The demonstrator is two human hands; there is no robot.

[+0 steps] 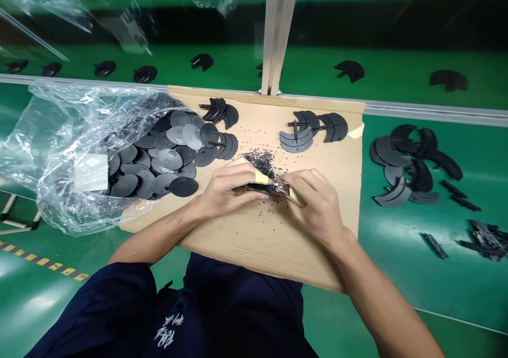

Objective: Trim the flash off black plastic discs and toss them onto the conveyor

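Observation:
My left hand (232, 186) is closed around a small black plastic part (260, 187), held low over the cardboard sheet (238, 241). Yellow tape wraps one of its fingers. In my right hand (315, 199) is a pair of nippers (281, 187), its metal jaws meeting the black part; most of the handles are hidden by my fingers. Just beyond both hands lies a heap of tiny black plastic clippings (260, 161), with more scattered around it. Curved black parts with thin stems (304, 130) lie on the cardboard past my right hand.
A clear plastic bag (59, 189) spills black discs (169, 159) onto the cardboard's left side. Crescent-shaped black pieces (413, 162) and narrow black strips (486, 240) lie on the green table (389, 252) at right. A metal post (278, 35) rises at the back edge.

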